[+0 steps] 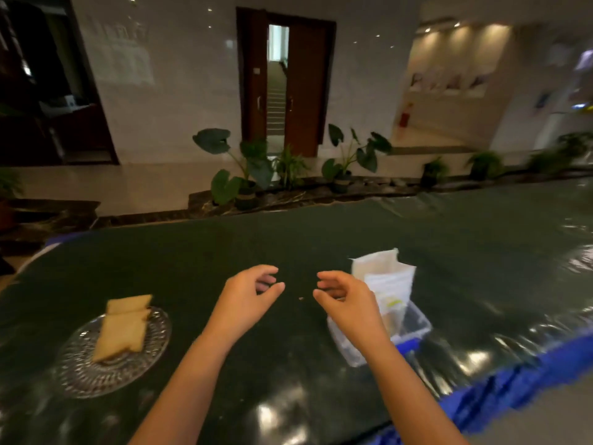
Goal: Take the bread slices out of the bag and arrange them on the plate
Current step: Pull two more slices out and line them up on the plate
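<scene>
Desk [288, 332]: dark green glossy cover is reflecting ceiling lights, blue edge showing at right.
Room: potted plants [244, 175] are lining the floor before a wooden door [285, 81].
Plate [80, 370]: glass, carrying two bread slices [123, 329], overlapping.
Bag [385, 277]: white, standing in a clear bin [414, 322].
Left grip [248, 300]: I'm hovering, fingers curled, holding nothing.
Right grip [345, 301]: the same, empty, beside the bag.

The scene is dim and warm, lit mostly by small ceiling spots far beyond the left hand [248, 298] and right hand [345, 300]. Bright glare patches sit on the dark glossy table cover [288, 245] below the wrists and out to the right of the right hand (the plastic wrinkles there catch it most). Both hands look soft with motion blur. The right edge smears heavily, and straight lines bow with wide-angle distortion.
</scene>
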Demonstrator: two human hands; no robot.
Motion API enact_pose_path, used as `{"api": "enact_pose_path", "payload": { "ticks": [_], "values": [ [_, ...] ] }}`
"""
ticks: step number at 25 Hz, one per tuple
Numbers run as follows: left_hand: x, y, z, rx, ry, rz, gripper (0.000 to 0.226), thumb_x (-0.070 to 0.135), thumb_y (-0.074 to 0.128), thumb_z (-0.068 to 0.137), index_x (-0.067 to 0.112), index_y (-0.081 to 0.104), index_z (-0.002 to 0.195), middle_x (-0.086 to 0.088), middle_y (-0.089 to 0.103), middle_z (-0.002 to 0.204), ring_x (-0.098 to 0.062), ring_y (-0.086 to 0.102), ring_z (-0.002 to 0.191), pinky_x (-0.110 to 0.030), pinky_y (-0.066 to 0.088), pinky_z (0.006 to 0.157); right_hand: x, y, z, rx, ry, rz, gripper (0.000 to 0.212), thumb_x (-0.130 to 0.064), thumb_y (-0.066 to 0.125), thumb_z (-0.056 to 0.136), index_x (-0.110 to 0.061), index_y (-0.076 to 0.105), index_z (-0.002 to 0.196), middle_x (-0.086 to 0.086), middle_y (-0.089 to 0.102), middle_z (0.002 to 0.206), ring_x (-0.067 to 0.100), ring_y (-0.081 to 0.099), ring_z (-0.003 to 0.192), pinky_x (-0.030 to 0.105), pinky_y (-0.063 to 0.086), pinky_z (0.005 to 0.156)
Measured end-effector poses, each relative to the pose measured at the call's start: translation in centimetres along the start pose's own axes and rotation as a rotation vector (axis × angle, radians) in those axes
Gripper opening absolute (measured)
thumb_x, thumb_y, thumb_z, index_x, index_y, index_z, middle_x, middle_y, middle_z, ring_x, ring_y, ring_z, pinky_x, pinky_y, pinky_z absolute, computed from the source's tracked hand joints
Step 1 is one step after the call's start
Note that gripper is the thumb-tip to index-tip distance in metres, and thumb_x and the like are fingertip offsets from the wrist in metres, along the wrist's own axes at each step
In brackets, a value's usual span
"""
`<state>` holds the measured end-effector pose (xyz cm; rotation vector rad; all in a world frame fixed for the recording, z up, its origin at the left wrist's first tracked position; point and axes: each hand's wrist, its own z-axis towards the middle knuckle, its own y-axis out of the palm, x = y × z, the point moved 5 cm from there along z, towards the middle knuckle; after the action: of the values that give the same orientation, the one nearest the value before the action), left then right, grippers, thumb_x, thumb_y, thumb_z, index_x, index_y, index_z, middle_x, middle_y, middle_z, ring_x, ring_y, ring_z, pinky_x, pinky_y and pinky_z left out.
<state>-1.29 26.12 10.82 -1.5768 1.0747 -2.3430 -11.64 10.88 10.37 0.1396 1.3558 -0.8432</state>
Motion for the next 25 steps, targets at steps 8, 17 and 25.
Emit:
{"api": "enact_pose_path", "payload": {
  "ticks": [8, 17, 25],
  "values": [
    [8.0, 8.6, -0.8, -0.055, -0.073, -0.065, 0.037, 0.033, 0.062, 0.083, 0.024, 0.057, 0.119, 0.005, 0.066, 0.111, -0.001, 0.060, 0.089, -0.016, 0.046, 0.074, 4.8, -11.9, 0.1, -0.001, 0.087, -0.021, 0.025, -0.021, 0.066, 0.081, -0.023, 0.061, 0.105, -0.010, 0.061, 0.096, 0.006, 0.059, 0.090, 0.015, 0.046, 0.073],
    [10.0, 16.9, 6.7, -0.080, -0.138, -0.050, 0.034, 0.031, 0.063, 0.083, 0.023, 0.059, 0.115, 0.002, 0.067, 0.112, -0.005, 0.061, 0.089, -0.019, 0.048, 0.073, 10.1, -15.8, 8.9, -0.084, 0.071, -0.005, 0.032, -0.018, 0.068, 0.079, -0.021, 0.061, 0.110, -0.006, 0.065, 0.102, 0.002, 0.061, 0.088, 0.009, 0.046, 0.067],
    [8.0, 20.9, 12.5, -0.024, -0.349, 0.352, 0.034, 0.054, 0.056, 0.079, 0.022, 0.066, 0.086, 0.003, 0.071, 0.079, -0.010, 0.063, 0.068, -0.028, 0.050, 0.060, 15.4, -18.9, 17.1, -0.307, 0.004, -0.136, 0.027, -0.007, 0.054, 0.087, -0.019, 0.065, 0.109, -0.002, 0.066, 0.112, 0.010, 0.060, 0.102, 0.021, 0.049, 0.085]
  ]
}}
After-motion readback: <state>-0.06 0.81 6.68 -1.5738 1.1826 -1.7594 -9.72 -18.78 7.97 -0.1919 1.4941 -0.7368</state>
